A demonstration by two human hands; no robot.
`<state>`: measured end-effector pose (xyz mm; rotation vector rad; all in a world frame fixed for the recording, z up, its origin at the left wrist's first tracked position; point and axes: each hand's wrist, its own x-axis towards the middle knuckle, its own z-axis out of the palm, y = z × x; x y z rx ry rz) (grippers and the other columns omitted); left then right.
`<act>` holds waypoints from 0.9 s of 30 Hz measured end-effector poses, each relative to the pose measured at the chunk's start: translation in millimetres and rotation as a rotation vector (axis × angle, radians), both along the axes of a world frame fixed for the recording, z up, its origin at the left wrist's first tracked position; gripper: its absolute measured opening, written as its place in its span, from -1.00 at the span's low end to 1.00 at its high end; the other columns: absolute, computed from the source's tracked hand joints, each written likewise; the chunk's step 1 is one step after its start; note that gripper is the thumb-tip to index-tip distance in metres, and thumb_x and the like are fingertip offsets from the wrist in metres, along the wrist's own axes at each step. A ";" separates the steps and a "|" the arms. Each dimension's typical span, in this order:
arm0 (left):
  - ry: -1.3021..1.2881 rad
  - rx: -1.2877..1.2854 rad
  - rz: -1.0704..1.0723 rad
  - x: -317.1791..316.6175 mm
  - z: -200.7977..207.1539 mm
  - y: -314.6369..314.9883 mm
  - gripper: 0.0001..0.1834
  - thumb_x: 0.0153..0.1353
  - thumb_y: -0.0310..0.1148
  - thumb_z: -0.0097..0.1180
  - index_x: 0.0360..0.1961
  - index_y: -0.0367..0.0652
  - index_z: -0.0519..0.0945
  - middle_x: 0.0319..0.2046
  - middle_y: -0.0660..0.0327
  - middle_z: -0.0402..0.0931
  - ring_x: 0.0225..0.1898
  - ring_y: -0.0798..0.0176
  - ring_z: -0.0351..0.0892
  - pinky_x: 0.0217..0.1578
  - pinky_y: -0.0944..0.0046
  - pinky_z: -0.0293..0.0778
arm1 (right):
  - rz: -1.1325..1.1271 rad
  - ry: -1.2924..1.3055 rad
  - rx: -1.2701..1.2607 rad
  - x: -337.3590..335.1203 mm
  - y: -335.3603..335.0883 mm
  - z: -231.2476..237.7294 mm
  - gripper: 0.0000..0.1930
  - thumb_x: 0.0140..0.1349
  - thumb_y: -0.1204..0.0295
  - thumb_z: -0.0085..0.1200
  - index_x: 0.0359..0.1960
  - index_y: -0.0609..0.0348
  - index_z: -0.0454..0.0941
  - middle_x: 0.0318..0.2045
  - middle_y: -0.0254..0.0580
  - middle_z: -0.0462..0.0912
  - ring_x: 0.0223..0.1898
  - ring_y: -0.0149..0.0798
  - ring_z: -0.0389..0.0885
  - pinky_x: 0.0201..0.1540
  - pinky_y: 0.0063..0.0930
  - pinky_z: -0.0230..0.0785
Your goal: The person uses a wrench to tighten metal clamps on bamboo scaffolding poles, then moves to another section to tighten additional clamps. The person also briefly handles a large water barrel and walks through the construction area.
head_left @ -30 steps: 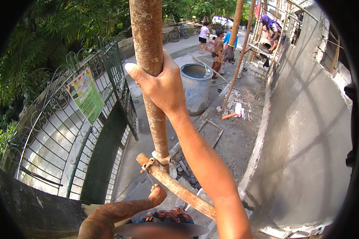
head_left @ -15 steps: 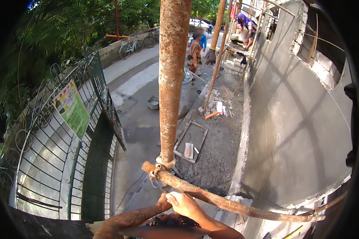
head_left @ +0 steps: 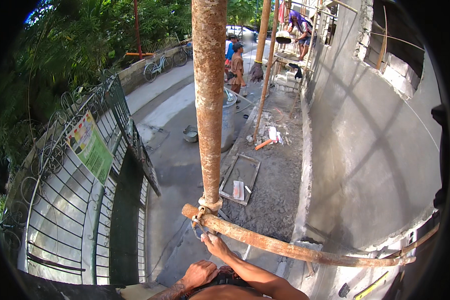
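Observation:
An upright wooden pole (head_left: 208,100) and a horizontal wooden pole (head_left: 270,244) meet just ahead of me, bound by a rope lashing (head_left: 200,216). A loose rope end hangs from the knot, and my right hand (head_left: 216,246) pinches it just below the horizontal pole. My left hand (head_left: 201,273) is lower, close to my waist, its fingers curled; whatever they may hold is hidden.
A green metal gate (head_left: 85,200) with a banner stands at left. Along the right runs a plastered wall (head_left: 365,165). Below lie a wooden frame (head_left: 240,179), a drum (head_left: 228,120) and a bucket (head_left: 190,133). Several people are farther off, one on scaffolding (head_left: 301,32).
My left hand has let go of the rope area and dropped back toward my waist. My right hand has moved slightly up and left, staying on the rope end.

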<state>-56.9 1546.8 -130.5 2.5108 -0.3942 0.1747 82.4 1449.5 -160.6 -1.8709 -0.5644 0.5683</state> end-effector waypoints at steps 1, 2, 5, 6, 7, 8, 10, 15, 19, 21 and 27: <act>0.101 0.011 0.102 -9.6 3.8 10.0 -0.79 0.22 -0.25 0.21 -0.27 -0.17 0.61 -0.40 0.10 0.64 -0.35 0.03 0.67 -0.30 0.09 0.57 | -0.001 -0.077 -0.024 -0.7 -3.8 1.1 -0.56 0.47 0.07 -0.12 -0.28 0.24 0.55 -0.57 0.00 0.58 -0.48 0.00 0.60 -0.33 -0.16 0.42; 0.074 -0.013 0.231 -13.8 7.1 23.6 -0.79 0.21 -0.26 0.23 -0.27 -0.17 0.61 -0.42 0.11 0.64 -0.39 0.03 0.67 -0.34 0.10 0.57 | -0.014 -0.184 -0.015 0.8 -4.8 2.1 -0.56 0.47 0.08 -0.13 -0.30 0.24 0.56 -0.57 0.01 0.58 -0.49 0.00 0.60 -0.34 -0.15 0.42; 0.005 -0.148 0.534 -17.9 15.0 44.6 -0.78 0.19 -0.25 0.26 -0.27 -0.17 0.60 -0.45 0.11 0.64 -0.45 0.05 0.68 -0.41 0.13 0.56 | -0.007 -0.179 0.009 3.2 -11.9 0.3 -0.55 0.46 0.09 -0.12 -0.34 0.26 0.57 -0.55 0.06 0.60 -0.46 0.05 0.62 -0.33 -0.16 0.42; -0.028 -0.217 0.593 -13.6 18.5 49.7 -0.78 0.20 -0.25 0.26 -0.27 -0.17 0.60 -0.45 0.10 0.65 -0.44 0.05 0.68 -0.41 0.13 0.55 | 0.029 -0.176 0.013 5.3 -11.0 -2.0 -0.56 0.46 0.10 -0.11 -0.33 0.27 0.57 -0.53 0.07 0.62 -0.45 0.06 0.62 -0.32 -0.16 0.43; -0.080 -0.284 0.653 -6.5 22.9 53.1 -0.77 0.21 -0.24 0.26 -0.27 -0.18 0.59 -0.45 0.09 0.65 -0.43 0.05 0.69 -0.40 0.12 0.55 | 0.022 -0.208 0.031 7.4 -11.6 -4.4 -0.60 0.46 0.15 -0.09 -0.28 0.27 0.59 -0.51 0.07 0.63 -0.42 0.07 0.65 -0.31 -0.18 0.44; -0.108 -0.319 0.665 2.0 28.0 54.5 -0.76 0.21 -0.23 0.26 -0.26 -0.18 0.59 -0.44 0.09 0.66 -0.43 0.05 0.69 -0.40 0.12 0.55 | 0.004 -0.238 0.029 9.5 -10.3 -6.9 -0.61 0.46 0.17 -0.09 -0.26 0.27 0.60 -0.50 0.08 0.64 -0.40 0.08 0.66 -0.31 -0.18 0.45; -0.172 -0.388 0.690 21.4 39.1 47.7 -0.74 0.22 -0.21 0.26 -0.25 -0.18 0.58 -0.42 0.07 0.67 -0.41 0.03 0.70 -0.40 0.10 0.55 | 0.022 -0.235 -0.037 13.0 -8.6 -9.5 -0.64 0.46 0.20 -0.08 -0.22 0.28 0.60 -0.48 0.09 0.66 -0.38 0.10 0.67 -0.31 -0.18 0.46; -0.125 -0.360 0.744 55.6 60.5 30.6 -0.71 0.25 -0.21 0.24 -0.24 -0.24 0.53 -0.46 0.05 0.65 -0.39 0.01 0.71 -0.38 0.10 0.55 | 0.127 -0.249 0.010 2.8 -15.5 20.3 -0.69 0.44 0.23 -0.07 -0.21 0.28 0.49 -0.48 0.28 0.61 -0.28 0.32 0.62 -0.37 0.03 0.43; -0.099 -0.501 0.766 61.7 60.7 30.8 -0.74 0.28 -0.21 0.21 -0.23 -0.20 0.53 -0.47 -0.01 0.65 -0.47 -0.06 0.67 -0.44 0.07 0.51 | 0.132 -0.274 -0.387 -18.9 -36.8 86.0 -0.72 0.41 0.26 -0.10 -0.09 0.27 0.43 -0.45 0.40 0.59 -0.30 0.42 0.58 -0.31 0.18 0.40; -0.040 -0.570 0.752 64.9 57.0 31.8 -0.74 0.32 -0.23 0.18 -0.28 -0.25 0.53 -0.48 0.04 0.66 -0.51 0.09 0.68 -0.46 0.17 0.52 | 0.198 -0.223 -0.414 -21.4 -47.0 122.5 -0.68 0.41 0.28 -0.11 0.06 0.22 0.34 -0.45 0.43 0.58 -0.31 0.43 0.58 -0.33 0.25 0.36; 0.145 -1.297 0.635 84.7 48.1 28.9 -0.62 0.43 -0.14 0.04 -0.35 -0.29 0.50 -0.49 0.16 0.60 -0.50 0.34 0.61 -0.48 0.32 0.56 | 0.577 -0.478 -0.630 1.8 -52.3 212.7 -0.46 0.17 0.57 0.00 0.22 0.36 0.21 -0.35 0.31 0.61 -0.29 0.27 0.66 -0.32 0.10 0.48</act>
